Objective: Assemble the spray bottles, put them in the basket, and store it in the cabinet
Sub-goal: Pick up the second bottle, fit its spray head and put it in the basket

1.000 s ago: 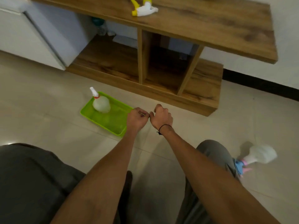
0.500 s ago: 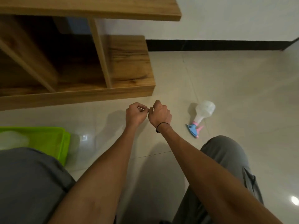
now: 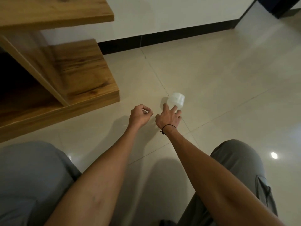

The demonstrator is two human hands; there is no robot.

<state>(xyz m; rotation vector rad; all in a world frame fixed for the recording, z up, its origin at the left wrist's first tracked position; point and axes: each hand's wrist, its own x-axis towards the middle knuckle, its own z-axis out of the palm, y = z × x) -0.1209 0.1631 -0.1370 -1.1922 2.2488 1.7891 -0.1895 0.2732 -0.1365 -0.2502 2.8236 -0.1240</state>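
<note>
The right hand (image 3: 168,117), fingers apart, reached the bottle (image 3: 176,100) at one o'clock: light, slick plastic, best gripped around its body. Left hand (image 3: 140,113) stayed fisted.

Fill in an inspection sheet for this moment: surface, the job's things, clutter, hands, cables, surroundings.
Surface: pale glossy tiled floor, with light glare spots.
Job's things: one translucent spray bottle lying on the floor; its head is hidden by the right hand. Basket not in view.
Clutter: nothing seen.
Hands: right hand open, fingers spread on the bottle's near end, a black band at the wrist. Left hand curled shut, pinching something thin and pale; what it is cannot be told.
Cables: nothing seen.
Surroundings: wooden cabinet with open shelves at left, white wall with dark skirting, the person's grey-trousered knees below.
</note>
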